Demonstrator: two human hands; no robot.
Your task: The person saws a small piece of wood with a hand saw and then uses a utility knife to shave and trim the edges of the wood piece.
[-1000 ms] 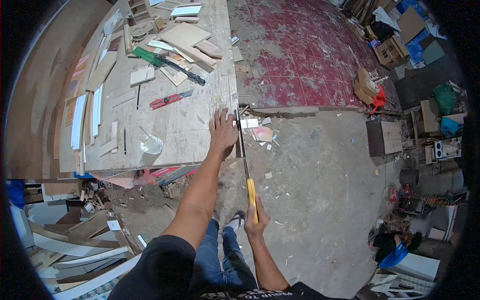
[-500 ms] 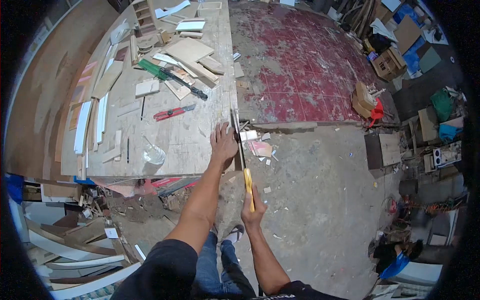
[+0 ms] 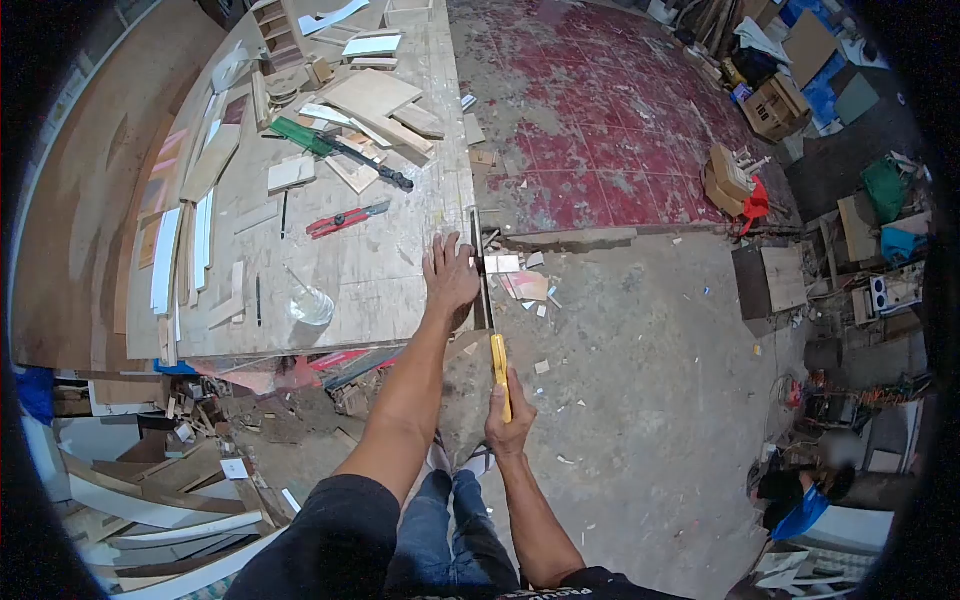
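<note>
At the right edge of the workbench (image 3: 375, 270), my left hand (image 3: 452, 278) lies palm down with its fingers spread. Whatever is beneath the palm is mostly hidden. My right hand (image 3: 511, 415) is wrapped round the yellow handle of a handsaw (image 3: 500, 362). The saw's thin blade points away from me, along the bench edge just right of my left hand. Left of that hand, a red utility knife (image 3: 345, 220) rests on the bench.
A green-handled tool (image 3: 305, 136) lies by stacked wood offcuts (image 3: 372, 95). Nearer are a clear cup (image 3: 312, 306) and wood strips (image 3: 167, 260). Scraps (image 3: 528, 285) litter the floor beside the bench. A person in blue (image 3: 802, 512) is at lower right.
The view has shifted slightly. My legs and feet have changed position, and both feet now show side by side. The saw stays in my right hand, and my left hand remains on the bench edge.
</note>
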